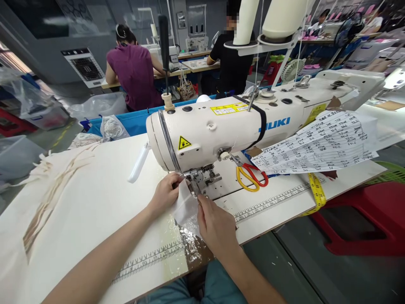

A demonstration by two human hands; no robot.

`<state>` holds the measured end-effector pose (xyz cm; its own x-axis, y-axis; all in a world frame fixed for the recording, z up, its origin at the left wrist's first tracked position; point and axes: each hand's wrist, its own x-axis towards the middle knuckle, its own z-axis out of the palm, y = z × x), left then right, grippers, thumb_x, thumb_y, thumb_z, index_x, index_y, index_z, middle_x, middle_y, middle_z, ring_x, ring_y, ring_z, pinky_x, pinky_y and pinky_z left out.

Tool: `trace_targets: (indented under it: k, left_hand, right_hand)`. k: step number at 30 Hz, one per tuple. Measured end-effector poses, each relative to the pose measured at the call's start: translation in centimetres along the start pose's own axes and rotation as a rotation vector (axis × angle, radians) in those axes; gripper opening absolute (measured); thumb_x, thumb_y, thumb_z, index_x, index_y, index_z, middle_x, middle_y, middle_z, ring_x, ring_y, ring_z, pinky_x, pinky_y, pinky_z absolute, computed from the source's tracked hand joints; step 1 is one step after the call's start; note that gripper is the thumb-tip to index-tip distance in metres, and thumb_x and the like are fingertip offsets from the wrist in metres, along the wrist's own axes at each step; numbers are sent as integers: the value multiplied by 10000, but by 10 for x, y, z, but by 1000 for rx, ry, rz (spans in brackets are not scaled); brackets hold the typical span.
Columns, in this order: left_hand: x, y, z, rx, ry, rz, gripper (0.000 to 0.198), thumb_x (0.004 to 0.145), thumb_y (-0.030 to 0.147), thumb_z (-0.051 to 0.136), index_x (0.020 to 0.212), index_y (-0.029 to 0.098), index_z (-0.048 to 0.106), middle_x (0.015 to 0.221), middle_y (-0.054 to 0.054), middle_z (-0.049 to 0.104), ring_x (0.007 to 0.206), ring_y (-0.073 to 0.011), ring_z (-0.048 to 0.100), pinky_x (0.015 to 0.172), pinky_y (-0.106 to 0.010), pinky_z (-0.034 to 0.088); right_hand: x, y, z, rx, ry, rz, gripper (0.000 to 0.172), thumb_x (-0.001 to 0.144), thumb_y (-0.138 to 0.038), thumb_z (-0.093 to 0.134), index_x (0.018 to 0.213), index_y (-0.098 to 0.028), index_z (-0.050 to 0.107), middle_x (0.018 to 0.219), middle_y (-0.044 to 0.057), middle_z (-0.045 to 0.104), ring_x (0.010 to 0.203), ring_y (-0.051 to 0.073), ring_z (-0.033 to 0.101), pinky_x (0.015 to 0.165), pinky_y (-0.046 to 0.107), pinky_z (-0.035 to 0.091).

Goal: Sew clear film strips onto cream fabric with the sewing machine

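White fabric [183,206] lies at the needle area of a white sewing machine [202,131], its lower part hanging toward the table's front edge. My left hand [166,192] is closed beside the presser foot, thumb and fingers pinched at the fabric's upper left edge. To the right of the fabric, my right hand [218,223] is closed, with a small metal tool [194,186] running from its fingertips toward the needle. The tool's exact kind is hard to make out. Scissors [249,175] with yellow and red handles rest on the machine bed behind my right hand.
Handwritten paper sheets [319,143] lean against the machine's right side. A yellow tape measure [316,192] hangs over the table edge. Cream fabric strips [60,190] lie at the left. A red stool [373,215] stands at right. Two people sit working beyond the machine.
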<state>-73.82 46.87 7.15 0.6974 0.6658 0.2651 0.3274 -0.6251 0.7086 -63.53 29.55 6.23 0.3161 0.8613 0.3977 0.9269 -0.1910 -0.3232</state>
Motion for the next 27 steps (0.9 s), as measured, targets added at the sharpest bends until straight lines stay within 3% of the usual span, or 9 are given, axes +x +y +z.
trace_targets:
  k: [21, 27]
  left_hand:
    - [2, 1, -1, -46, -2, -14, 254, 830, 407, 584, 707, 194, 648, 752, -24, 642, 704, -169, 583, 642, -284, 458]
    - [2, -3, 1, -59, -6, -26, 274, 836, 415, 580, 691, 189, 636, 755, -30, 642, 719, -175, 593, 652, -287, 466]
  right_hand:
    - [1, -2, -1, 15, -4, 17, 297, 941, -110, 485, 1201, -137, 627, 935, 68, 753, 757, 168, 710, 565, 235, 470]
    - [-1, 0, 0, 98, 74, 14, 301, 941, -107, 457, 1187, -134, 630, 934, 66, 751, 773, 169, 713, 587, 243, 478]
